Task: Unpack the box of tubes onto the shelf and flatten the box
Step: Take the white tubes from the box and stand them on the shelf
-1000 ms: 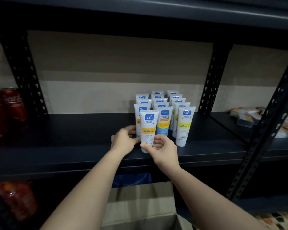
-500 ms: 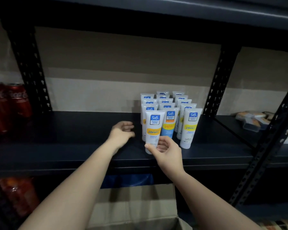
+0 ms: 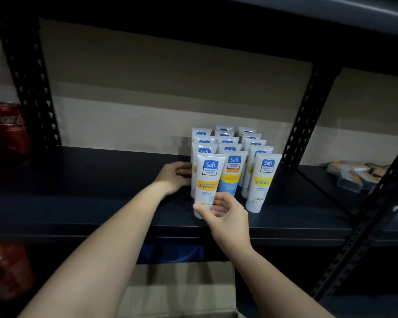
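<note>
Right hand (image 3: 228,216) pinching the foot of the front tube (image 3: 207,182), thumb across its left lower face and curled fingers behind it, wrist reaching up from below the front edge of the shelf (image 3: 101,203). Left hand (image 3: 174,177) flat-sided against the left flank of the tube block (image 3: 232,157), fingers only loosely bent toward the second tube of the left column, gripping nothing that can be seen; forearm stretched diagonally in from the lower left. Front tube upright, long axis vertical, cap end down on the shelf close to its front edge, crimped flat end up, label facing outward, leaning very slightly right. Remaining tubes upright likewise in three columns running back toward the rear edge, a blue-labelled one and a yellow-labelled one in the front row just right of the held tube. Cardboard box (image 3: 182,292) below the shelf's front edge, between the forearms, top open. Red cans (image 3: 7,127) at the far left end of the shelf, flat packets (image 3: 354,173) on the neighbouring shelf to the right. Against half a second ago: left hand no longer hovering apart with open fingers but back against the block's side; right hand's pinch on the front tube unchanged.
</note>
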